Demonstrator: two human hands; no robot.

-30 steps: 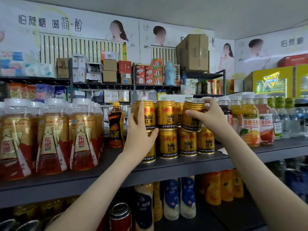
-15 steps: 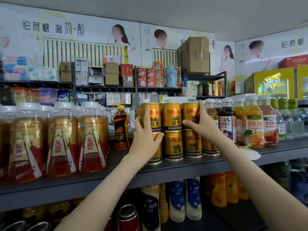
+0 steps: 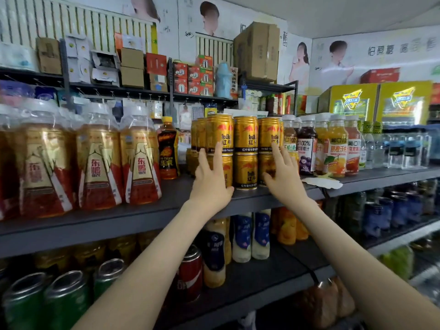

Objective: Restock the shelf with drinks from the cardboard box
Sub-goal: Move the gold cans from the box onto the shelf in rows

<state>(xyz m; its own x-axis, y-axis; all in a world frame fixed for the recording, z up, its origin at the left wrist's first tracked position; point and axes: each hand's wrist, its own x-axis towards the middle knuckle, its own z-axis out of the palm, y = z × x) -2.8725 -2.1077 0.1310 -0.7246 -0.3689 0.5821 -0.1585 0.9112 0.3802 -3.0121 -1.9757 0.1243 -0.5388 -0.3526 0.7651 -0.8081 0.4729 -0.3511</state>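
Gold cans stand two high on the grey shelf, three columns across the front, right against the fingers of both hands. A second ago the right hand held one of them tilted above the right-hand column. Half a second ago it was down on that column with the fingers curled round it. Now this top right can stands upright in the upper tier, just above the right fingertips. The hand has let go and dropped lower, its fingers straight and slightly spread, laid against the fronts of the right column. The left hand has kept its place on the left column, fingers straight and fanned apart, with the tips on the upper can and the palm over the lower one. Between the two hands the middle column is untouched. Juice bottles stand just right of the right fingers, and a dark yellow-capped bottle stands left of the left fingers.
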